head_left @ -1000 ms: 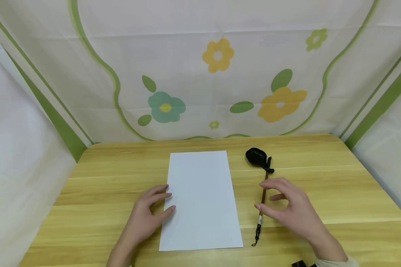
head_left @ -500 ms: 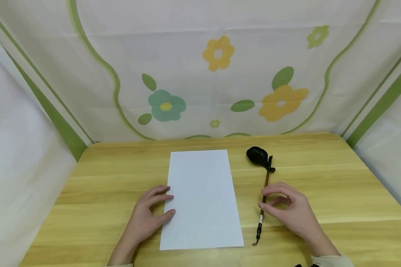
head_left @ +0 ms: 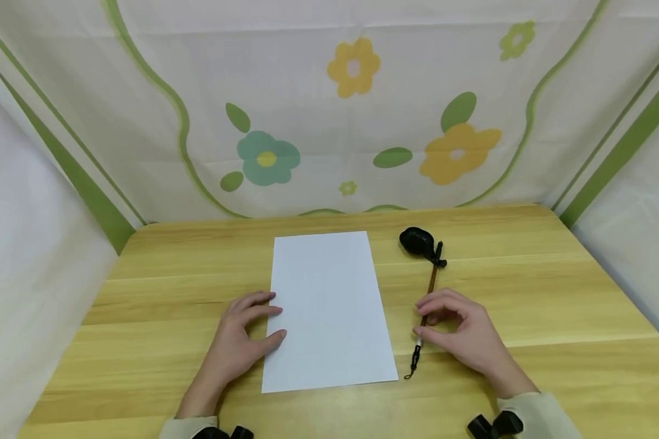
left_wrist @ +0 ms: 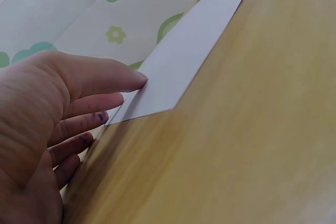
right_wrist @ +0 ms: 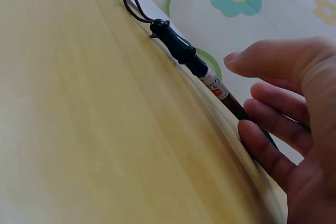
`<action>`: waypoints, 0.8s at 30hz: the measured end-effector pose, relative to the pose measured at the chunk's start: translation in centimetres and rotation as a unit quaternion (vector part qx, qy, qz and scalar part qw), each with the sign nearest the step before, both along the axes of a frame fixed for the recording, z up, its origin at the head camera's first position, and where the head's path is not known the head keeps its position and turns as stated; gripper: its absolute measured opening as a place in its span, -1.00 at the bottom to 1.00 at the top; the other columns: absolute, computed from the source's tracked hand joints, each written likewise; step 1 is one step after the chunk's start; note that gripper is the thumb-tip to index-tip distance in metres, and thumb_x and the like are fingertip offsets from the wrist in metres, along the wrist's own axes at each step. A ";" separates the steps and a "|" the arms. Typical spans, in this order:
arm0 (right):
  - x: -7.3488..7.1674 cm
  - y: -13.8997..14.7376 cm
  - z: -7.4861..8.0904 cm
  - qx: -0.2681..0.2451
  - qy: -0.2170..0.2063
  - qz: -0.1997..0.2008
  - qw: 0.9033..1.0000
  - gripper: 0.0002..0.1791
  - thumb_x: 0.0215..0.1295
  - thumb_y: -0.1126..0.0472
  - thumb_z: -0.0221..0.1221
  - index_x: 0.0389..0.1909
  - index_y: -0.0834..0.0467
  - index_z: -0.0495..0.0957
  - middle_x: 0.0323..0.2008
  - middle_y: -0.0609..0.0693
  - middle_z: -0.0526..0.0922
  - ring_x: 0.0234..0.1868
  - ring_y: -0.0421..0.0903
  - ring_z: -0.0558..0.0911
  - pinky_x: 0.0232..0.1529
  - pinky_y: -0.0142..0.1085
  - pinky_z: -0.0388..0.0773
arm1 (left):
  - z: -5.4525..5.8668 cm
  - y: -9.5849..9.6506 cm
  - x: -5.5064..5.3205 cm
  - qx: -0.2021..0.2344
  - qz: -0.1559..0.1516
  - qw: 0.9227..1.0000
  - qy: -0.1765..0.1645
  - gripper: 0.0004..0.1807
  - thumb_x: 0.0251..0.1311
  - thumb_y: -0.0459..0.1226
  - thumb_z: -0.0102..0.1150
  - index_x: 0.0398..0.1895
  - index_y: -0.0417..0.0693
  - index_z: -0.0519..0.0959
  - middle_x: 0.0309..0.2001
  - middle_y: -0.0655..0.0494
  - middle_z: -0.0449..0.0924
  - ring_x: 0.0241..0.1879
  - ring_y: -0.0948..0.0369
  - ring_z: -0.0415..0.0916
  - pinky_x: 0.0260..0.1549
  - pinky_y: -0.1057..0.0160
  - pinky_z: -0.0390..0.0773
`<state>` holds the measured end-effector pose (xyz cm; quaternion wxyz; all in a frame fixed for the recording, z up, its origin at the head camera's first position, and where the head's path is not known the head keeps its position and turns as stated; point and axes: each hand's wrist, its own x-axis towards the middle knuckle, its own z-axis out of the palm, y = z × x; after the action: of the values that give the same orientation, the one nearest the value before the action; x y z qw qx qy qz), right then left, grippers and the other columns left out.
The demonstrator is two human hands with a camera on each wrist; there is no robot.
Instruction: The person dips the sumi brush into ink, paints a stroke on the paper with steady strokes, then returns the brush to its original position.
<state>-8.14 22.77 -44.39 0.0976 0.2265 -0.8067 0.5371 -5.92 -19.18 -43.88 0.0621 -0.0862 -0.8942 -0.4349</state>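
Note:
In the head view a calligraphy brush (head_left: 431, 281) lies right of a white paper sheet (head_left: 324, 305). It has a brown shaft, white label, black end and cord loop. Its dark tip leans against a small black rounded rest (head_left: 417, 241). My right hand (head_left: 456, 329) is at the lower shaft, fingers bent; the right wrist view shows fingertips touching the brush (right_wrist: 212, 82) and the thumb apart from it. On the paper's left edge rests my left hand (head_left: 247, 335), fingers spread; its thumb touches the sheet (left_wrist: 184, 51) in the left wrist view.
A wooden table (head_left: 159, 317) carries everything, its back edge meeting a white flowered cloth (head_left: 318, 110). More cloth hangs at the left and right. Black wrist devices (head_left: 494, 425) show at both sleeves.
My right hand has moved in onto the brush's lower shaft, and the brush's loop end has swung left toward the paper. The left hand stays on the sheet; the head view has tilted slightly.

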 end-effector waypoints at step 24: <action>0.0 0.0 0.2 0.058 0.033 0.030 0.997 -0.45 -0.16 0.66 0.37 -0.23 -0.01 0.79 -0.10 -0.02 0.83 0.00 -0.21 0.72 0.19 -0.57 0.50 | -0.2 0.3 0.1 0.009 0.006 1.000 0.007 -0.74 0.21 -0.26 0.57 -0.04 0.06 0.82 0.36 0.06 0.65 0.47 -0.11 0.36 0.42 -0.35 0.23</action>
<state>-8.15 22.80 -44.21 0.0949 0.2731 -0.8255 0.4847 -5.86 -18.92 -44.07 0.0715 -0.0831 -0.8904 -0.4417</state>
